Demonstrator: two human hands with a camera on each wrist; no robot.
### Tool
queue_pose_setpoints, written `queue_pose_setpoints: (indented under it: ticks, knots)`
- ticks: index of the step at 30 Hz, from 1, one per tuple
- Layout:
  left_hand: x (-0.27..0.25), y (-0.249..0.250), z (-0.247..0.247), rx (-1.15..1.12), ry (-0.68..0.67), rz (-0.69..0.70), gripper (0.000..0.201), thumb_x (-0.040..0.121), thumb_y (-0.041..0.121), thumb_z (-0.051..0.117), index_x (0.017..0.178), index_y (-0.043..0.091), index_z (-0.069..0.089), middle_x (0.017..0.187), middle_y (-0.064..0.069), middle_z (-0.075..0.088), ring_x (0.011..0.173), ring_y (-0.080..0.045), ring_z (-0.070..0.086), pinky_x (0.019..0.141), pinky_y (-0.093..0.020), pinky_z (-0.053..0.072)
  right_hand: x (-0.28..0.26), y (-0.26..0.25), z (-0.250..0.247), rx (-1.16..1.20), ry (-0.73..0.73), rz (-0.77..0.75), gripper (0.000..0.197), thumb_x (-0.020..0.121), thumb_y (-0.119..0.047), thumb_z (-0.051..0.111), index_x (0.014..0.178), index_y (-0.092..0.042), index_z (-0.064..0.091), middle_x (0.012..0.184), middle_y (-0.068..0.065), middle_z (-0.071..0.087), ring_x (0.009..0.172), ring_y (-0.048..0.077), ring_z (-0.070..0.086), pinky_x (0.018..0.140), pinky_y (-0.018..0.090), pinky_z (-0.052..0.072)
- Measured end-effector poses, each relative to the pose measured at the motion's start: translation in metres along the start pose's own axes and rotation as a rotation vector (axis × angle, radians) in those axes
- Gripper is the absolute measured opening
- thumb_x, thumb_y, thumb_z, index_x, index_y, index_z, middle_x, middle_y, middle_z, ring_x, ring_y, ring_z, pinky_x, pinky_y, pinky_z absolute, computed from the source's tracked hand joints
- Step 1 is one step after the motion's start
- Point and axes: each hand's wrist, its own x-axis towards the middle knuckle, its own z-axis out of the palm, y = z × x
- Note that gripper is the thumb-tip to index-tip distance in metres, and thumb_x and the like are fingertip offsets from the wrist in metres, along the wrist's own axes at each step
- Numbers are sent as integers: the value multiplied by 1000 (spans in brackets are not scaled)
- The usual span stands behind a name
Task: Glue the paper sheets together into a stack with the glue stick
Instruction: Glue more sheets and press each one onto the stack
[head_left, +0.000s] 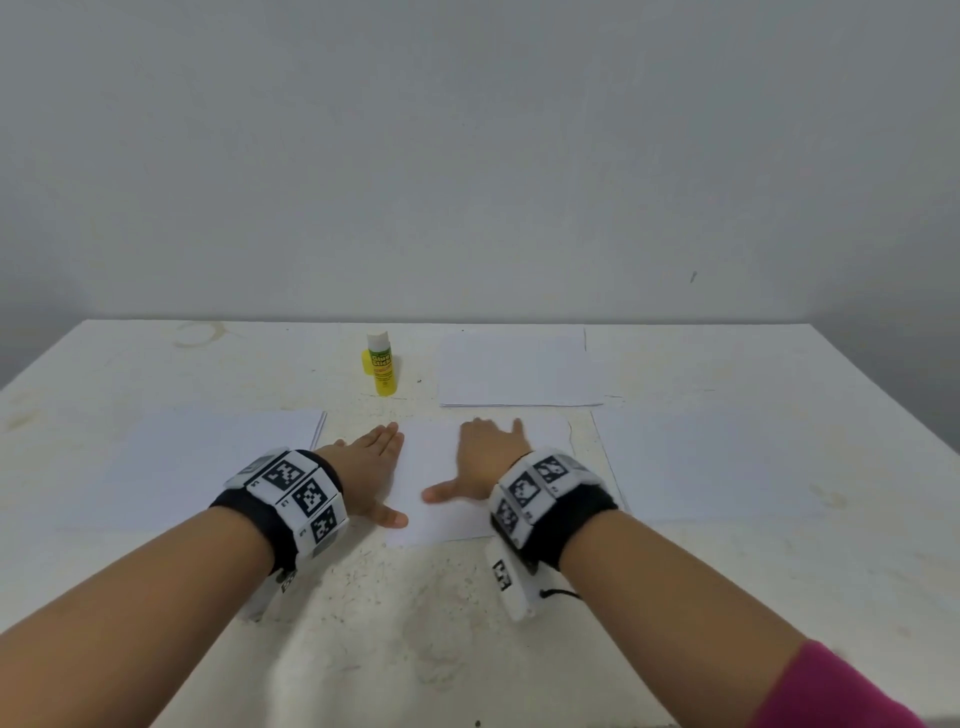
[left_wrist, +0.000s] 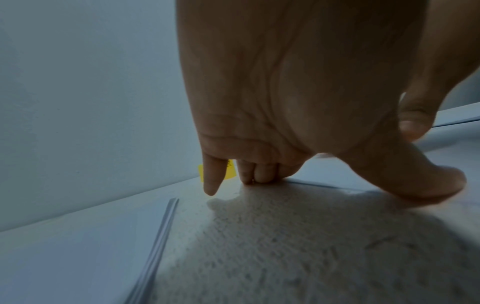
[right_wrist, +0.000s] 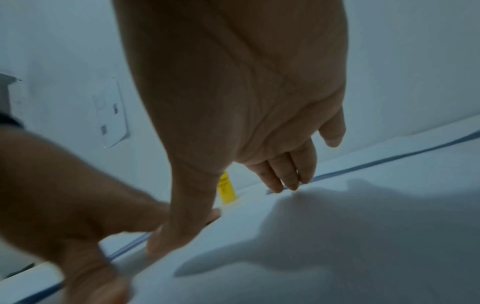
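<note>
Step in hand, by judgement: pressing the centre sheet (head_left: 467, 514) flat, near the desk's (head_left: 467, 623) front edge. Left hand (head_left: 366, 467) and right hand (head_left: 485, 457) spread flat, empty. Glue stick (head_left: 382, 364) upright, uncapped, near rear edge. Next move likely calls for fetching it.

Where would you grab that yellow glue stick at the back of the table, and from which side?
Take the glue stick around the middle of its yellow barrel, below the white cap, with thumb and fingers on opposite sides. It stands upright and round, so a side pinch should hold it steady. Coming from the front with the left hand looks easiest: the paper pile lies to its right, and its near side is open.
</note>
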Motion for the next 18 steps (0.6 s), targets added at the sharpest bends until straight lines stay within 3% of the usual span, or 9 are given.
queue_pose_setpoints:
  ticks: [4,12,18]
  knots:
    - [-1,1,1,-9,5,-7,115,84,68,49,148,1,-18,158,-11,-22,148,-20,-12,119,-47,12,8,-18,12,-55,12,-33,113,74,-67,65,150,-3,10,159,14,12,147,27,8,116,54,0]
    - [-1,1,-1,8,-16,5,112,86,67,45,147,-1,-18,157,-12,-23,147,-20,-13,118,-49,14,-10,49,9,-127,-58,28,131,66,-68,70,152,-7,-8,161,9,-5,148,24,-2,115,58,-3]
    - [-3,2,-2,20,-28,6,111,86,68,43,147,-1,-20,157,-12,-24,147,-21,-13,119,-48,13,-22,92,8,-137,-105,132,136,64,-68,73,151,-7,-12,161,7,-8,148,22,-4,114,59,-3]
